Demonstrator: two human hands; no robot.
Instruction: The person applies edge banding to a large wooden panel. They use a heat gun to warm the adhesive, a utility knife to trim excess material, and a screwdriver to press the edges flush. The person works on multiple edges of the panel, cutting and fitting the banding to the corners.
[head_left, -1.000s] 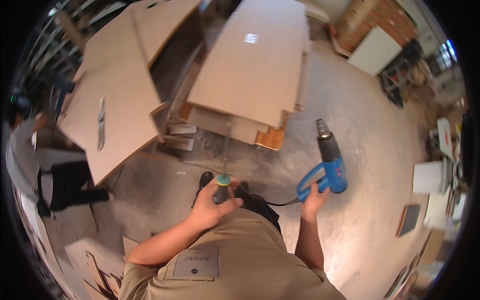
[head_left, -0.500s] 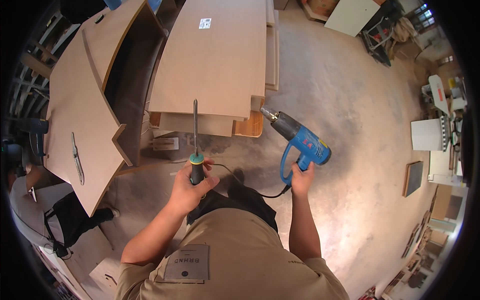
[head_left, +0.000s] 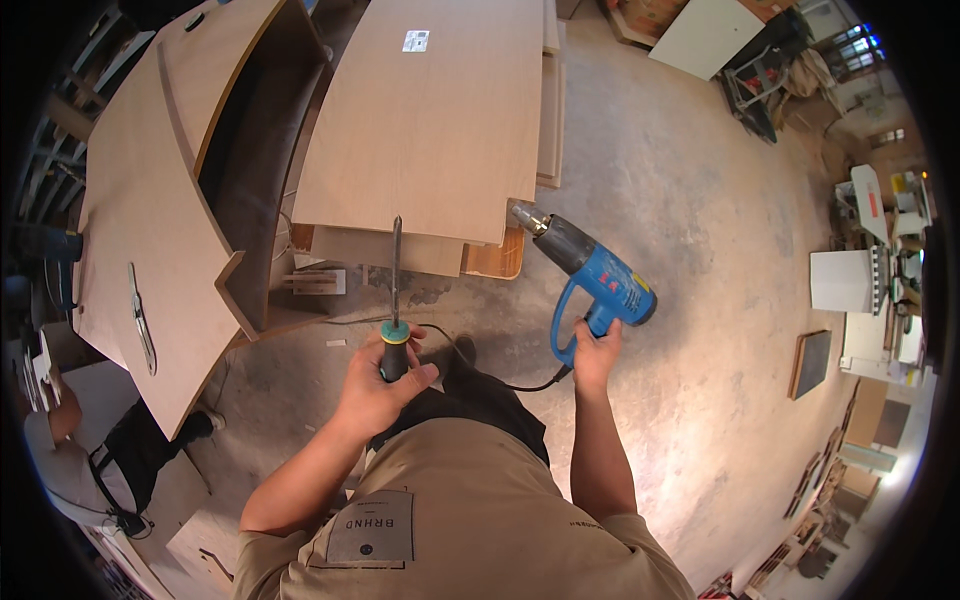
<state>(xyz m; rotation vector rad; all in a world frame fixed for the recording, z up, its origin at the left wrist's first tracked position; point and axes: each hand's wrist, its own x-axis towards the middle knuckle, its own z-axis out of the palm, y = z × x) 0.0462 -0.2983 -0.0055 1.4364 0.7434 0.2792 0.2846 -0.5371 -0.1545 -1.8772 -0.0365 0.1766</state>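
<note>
A screwdriver (head_left: 396, 275) with a dark and green handle points up and away from me, its handle gripped in my left hand (head_left: 378, 388). My right hand (head_left: 597, 355) is wrapped round the grip of a blue heat gun (head_left: 612, 285). The gun's metal nozzle is angled toward the far left, close to the near right corner of the stacked wooden panels (head_left: 420, 130). A black cord (head_left: 530, 388) runs from the base of its grip toward the left, past my legs. The screwdriver's tip overlaps the panels' near edge in view; whether it touches cannot be told.
At the left, a large angled board (head_left: 150, 250) carries a utility knife (head_left: 140, 320). Another person (head_left: 110, 450) is beside it at the lower left. A dark-faced board (head_left: 810, 364) lies on the concrete floor to the right, near a white box (head_left: 840, 282).
Both hands have shifted slightly left in view, still holding the screwdriver and the heat gun. The screwdriver and my left hand sit a little lower; the surroundings shift slightly too.
</note>
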